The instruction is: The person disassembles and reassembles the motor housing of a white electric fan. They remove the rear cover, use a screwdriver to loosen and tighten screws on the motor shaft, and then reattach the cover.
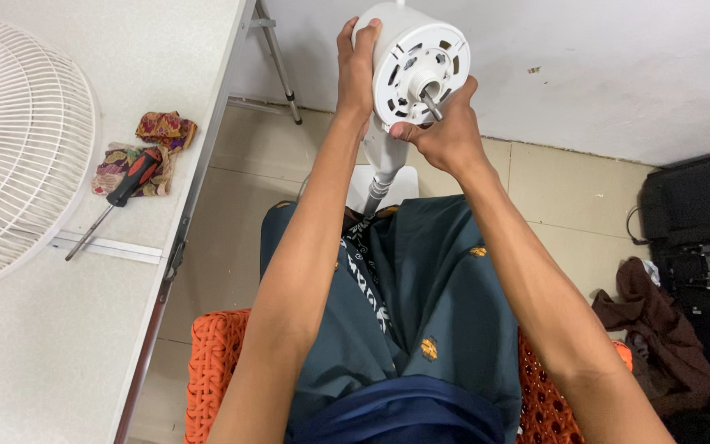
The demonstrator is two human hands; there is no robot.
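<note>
A white fan motor housing on its white stand neck is held up in front of me, its round face and metal shaft turned toward me. My left hand grips the housing's left side. My right hand holds the lower right edge, fingers curled by the shaft. I sit on an orange woven seat.
A white table stands at my left with a white fan grille, a red-and-black screwdriver and a patterned cloth. Black equipment and a brown cloth lie on the floor at right.
</note>
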